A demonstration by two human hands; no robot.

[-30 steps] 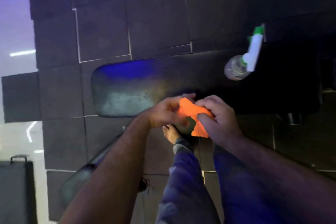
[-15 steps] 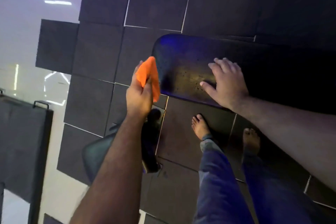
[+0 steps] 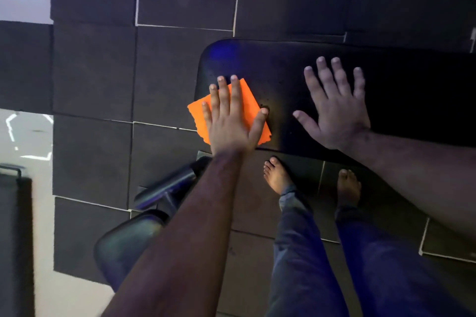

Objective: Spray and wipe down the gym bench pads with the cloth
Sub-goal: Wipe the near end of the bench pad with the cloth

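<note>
The black bench pad [image 3: 401, 100] runs from the middle of the view to the right edge. An orange cloth [image 3: 198, 116] lies flat on the pad's left end, one corner hanging past the edge. My left hand [image 3: 231, 121] presses flat on the cloth with fingers spread. To its right, my right hand [image 3: 334, 108] rests flat on the bare pad, fingers apart and holding nothing. The spray bottle is out of view.
A second, smaller pad [image 3: 121, 247] and the bench's metal bar [image 3: 167, 188] sit low on the left under my left forearm. My bare feet [image 3: 277, 175] stand on dark floor mats [image 3: 92, 72]. A dark object with a handle [image 3: 13, 213] stands at the far left.
My left hand, which held the cloth bunched in the air beside the pad, has laid it flat on the pad's left end. My right hand stays flat on the pad.
</note>
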